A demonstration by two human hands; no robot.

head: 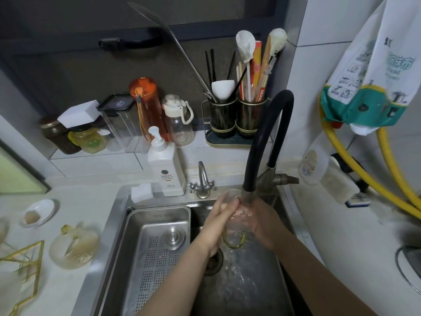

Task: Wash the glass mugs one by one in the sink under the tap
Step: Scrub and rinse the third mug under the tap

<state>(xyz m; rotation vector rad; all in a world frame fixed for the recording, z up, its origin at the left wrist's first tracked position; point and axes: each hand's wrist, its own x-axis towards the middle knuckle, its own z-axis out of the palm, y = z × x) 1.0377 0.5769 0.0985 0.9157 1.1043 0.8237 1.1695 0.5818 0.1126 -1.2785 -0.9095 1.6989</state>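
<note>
Two forearms reaching up from the bottom edge into the sink, water splashing over its dark floor. Lower centre: metal drain tray in the sink's left half, perforated, with a round plug lying on it. Just above the splash, middle of the frame: left hand and right hand both wrapped round one glass mug, fingers of the left curled over its upper part, right palm cupping the far side; gold-rimmed mouth tilted down towards the drain. Directly over the mug, the black hose tap, nozzle touching or just above the glass. Left edge, on the white counter: another glass mug lying beside a gold wire rack. Behind the sink rim: white pump bottle, small metal tap. Farther back, upper centre: utensil holders with brushes and chopsticks; orange bottle at upper left.
</note>
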